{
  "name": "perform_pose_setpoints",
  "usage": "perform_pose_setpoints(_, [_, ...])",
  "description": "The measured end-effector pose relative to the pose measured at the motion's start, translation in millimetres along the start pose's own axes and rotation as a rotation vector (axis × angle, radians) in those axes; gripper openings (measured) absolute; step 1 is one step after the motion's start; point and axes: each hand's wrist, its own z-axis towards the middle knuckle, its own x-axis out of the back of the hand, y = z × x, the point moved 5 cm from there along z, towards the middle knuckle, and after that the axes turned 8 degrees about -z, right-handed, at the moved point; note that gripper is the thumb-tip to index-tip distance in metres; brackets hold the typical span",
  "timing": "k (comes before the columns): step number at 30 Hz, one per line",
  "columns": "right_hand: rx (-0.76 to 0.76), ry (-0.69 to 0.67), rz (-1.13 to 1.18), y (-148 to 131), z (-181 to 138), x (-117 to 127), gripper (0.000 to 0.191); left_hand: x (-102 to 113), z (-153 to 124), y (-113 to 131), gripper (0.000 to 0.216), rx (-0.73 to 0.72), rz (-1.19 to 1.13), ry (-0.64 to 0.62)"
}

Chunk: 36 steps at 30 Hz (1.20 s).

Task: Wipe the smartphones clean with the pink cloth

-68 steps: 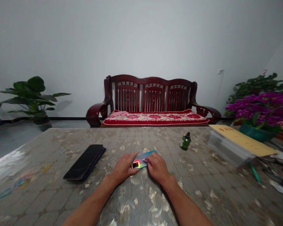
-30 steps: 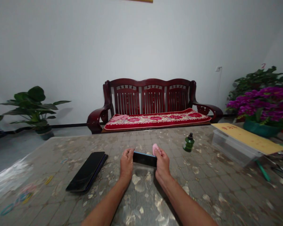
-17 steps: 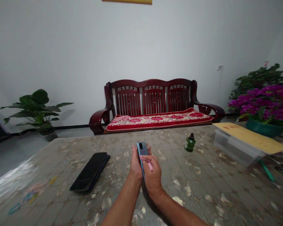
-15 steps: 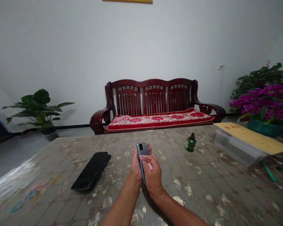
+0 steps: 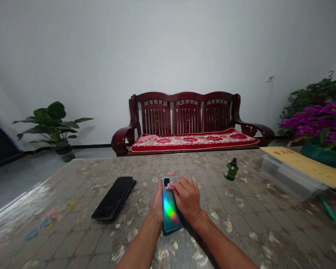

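A smartphone (image 5: 170, 215) with a shiny blue-green back lies back side up in my left hand (image 5: 157, 203), whose fingers wrap its left edge and reach behind it. My right hand (image 5: 188, 197) is closed on a small pink cloth (image 5: 171, 185) and presses it against the phone's back, beside the camera block. Most of the cloth is hidden under my fingers. Left of my hands, a black tablet-like device (image 5: 114, 198) rests on another dark flat item on the table. To the right stands a small green bottle (image 5: 231, 170) with a black cap.
The table (image 5: 100, 246) has a patterned grey cover. Several coloured rubber bands (image 5: 46, 223) lie at its left. A clear plastic box (image 5: 291, 179) with a yellow envelope (image 5: 305, 164) on top stands at right, near purple flowers (image 5: 322, 121). A wooden bench (image 5: 187, 116) stands beyond.
The phone's back has turned more toward me and now shows a rainbow reflection. My right hand has moved up to the camera block with the cloth. The view has shifted slightly.
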Motion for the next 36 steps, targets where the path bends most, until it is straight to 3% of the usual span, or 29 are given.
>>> perform_pose_setpoints(5, [-0.070,0.023,-0.081,8,4,5,0.019,-7,-1,-3,0.080,0.017,-0.106,0.005])
perform_pose_setpoints(11, [0.128,0.135,0.008,-13,-3,3,0.015,-8,0,-2,0.070,0.033,-0.309,-0.147])
perform_pose_setpoints(16, [0.045,0.223,-0.050,4,10,11,0.013,-8,-2,-6,0.053,0.104,-0.485,-0.233])
perform_pose_setpoints(20, [0.036,0.227,-0.016,-1,9,14,0.014,-14,-4,-9,0.056,0.109,-0.481,-0.191])
perform_pose_setpoints(25, [0.180,0.178,0.052,-21,3,9,0.016,-18,-7,-4,0.058,0.044,-0.424,-0.101])
perform_pose_setpoints(32, [0.039,0.242,0.060,-1,12,14,0.019,-15,-10,-12,0.057,0.158,-0.464,-0.025])
perform_pose_setpoints(36, [0.103,0.225,0.095,-11,2,13,0.020,-15,-8,-10,0.056,0.075,-0.458,-0.033])
